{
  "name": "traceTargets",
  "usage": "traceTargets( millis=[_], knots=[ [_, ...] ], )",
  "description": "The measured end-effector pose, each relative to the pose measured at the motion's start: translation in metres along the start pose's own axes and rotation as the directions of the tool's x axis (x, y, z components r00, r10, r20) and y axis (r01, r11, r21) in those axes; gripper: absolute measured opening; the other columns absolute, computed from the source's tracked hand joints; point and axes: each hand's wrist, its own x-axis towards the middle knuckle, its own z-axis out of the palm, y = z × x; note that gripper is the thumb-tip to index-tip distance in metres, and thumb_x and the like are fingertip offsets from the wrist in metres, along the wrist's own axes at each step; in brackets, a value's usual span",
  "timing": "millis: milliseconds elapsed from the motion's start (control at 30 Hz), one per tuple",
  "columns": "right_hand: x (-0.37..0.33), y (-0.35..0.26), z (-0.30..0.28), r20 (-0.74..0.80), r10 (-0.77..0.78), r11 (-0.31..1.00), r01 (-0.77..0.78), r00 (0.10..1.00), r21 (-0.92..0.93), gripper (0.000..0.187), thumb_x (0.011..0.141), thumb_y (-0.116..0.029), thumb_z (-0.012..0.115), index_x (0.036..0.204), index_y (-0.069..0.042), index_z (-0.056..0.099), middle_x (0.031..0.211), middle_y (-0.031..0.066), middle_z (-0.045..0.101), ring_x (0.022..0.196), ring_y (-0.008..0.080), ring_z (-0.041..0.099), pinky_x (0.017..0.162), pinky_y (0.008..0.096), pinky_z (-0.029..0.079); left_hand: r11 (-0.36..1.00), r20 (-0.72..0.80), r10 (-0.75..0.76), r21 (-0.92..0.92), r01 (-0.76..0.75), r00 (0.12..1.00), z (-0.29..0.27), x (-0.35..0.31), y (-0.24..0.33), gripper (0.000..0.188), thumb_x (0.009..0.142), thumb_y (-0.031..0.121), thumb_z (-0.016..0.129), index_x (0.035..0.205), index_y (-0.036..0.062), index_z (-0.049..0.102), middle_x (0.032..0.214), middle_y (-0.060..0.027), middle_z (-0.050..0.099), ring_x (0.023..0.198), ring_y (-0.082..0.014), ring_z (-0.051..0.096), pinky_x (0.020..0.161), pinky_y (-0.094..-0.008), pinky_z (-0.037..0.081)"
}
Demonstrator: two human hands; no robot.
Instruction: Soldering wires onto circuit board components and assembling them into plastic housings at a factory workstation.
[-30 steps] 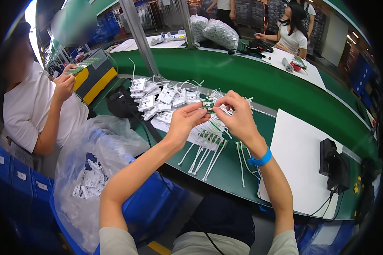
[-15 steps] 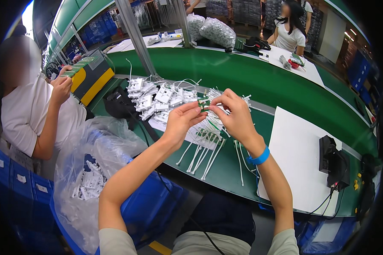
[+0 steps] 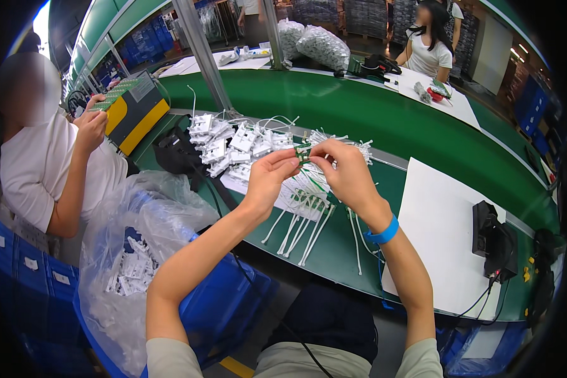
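A small green circuit board [image 3: 303, 152] is held up over the bench between my hands. My left hand [image 3: 271, 179] pinches its left side with thumb and fingers. The thumb and forefinger of my right hand [image 3: 346, 169], with a blue band on the wrist, close on its right side and hide part of it. Below the hands lie several green boards [image 3: 310, 201] with white cables [image 3: 306, 240] reaching toward the bench's front edge. Behind and right of my hands is a bunch of white cables [image 3: 359, 148]. White plastic housings [image 3: 240, 142] are heaped beside my left hand.
A clear bag of white parts [image 3: 132, 268] sits in a blue bin [image 3: 214, 315] at lower left. Right of me lie a white sheet [image 3: 431, 227] and a black device [image 3: 501, 242] with wires. A co-worker [image 3: 63, 157] sits left, holding a green board panel by a yellow-grey machine [image 3: 135, 113].
My right hand has shifted slightly, its fingertips closing further over the board. My left hand stays nearly in place.
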Motion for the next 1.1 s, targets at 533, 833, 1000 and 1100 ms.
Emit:
traceTargets(
  millis=[533,833,1000,1100],
  knots=[
    [-0.001,-0.010,-0.002,-0.061,0.015,0.995,-0.021,0.998,-0.100,0.009,0.083,-0.008,0.072,0.087,-0.001,0.068,0.086,0.0099,0.056,0.076,0.0252,0.058,0.067,0.0365,0.046,0.993,0.049,0.111,0.042,-0.113,0.993,0.001,0.000,-0.003,0.028,0.094,0.000,0.063,0.120,-0.0094,0.061,0.108,-0.0137,0.070,0.095,-0.0172,0.069,0.086,-0.0280,0.056],
    [0.003,0.003,-0.004,-0.040,0.140,0.990,-0.140,0.989,0.001,0.014,0.080,-0.012,0.076,0.085,0.000,0.071,0.088,0.0094,0.058,0.082,0.0229,0.056,0.072,0.0340,0.045,0.972,0.073,0.220,0.069,-0.225,0.973,0.007,-0.004,-0.004,0.025,0.093,-0.002,0.064,0.117,-0.0098,0.062,0.107,-0.0133,0.069,0.095,-0.0175,0.068,0.088,-0.0295,0.056],
    [0.005,0.002,-0.006,-0.064,0.194,0.981,-0.194,0.979,0.006,0.018,0.076,-0.017,0.081,0.081,-0.001,0.073,0.086,0.0080,0.060,0.076,0.0197,0.055,0.067,0.0330,0.045,0.949,0.057,0.287,0.122,-0.292,0.956,0.010,-0.005,-0.005,0.023,0.093,-0.002,0.064,0.115,-0.0091,0.062,0.105,-0.0130,0.069,0.096,-0.0173,0.068,0.088,-0.0296,0.056],
    [0.006,0.004,-0.008,-0.038,0.231,0.973,-0.229,0.972,0.038,0.022,0.075,-0.018,0.082,0.080,0.000,0.072,0.092,0.0159,0.064,0.091,0.0321,0.063,0.081,0.0397,0.049,0.956,0.046,0.272,0.097,-0.276,0.961,0.010,-0.007,-0.002,0.023,0.094,-0.002,0.063,0.116,-0.0090,0.062,0.106,-0.0133,0.069,0.096,-0.0176,0.068,0.088,-0.0296,0.056]
  ],
)
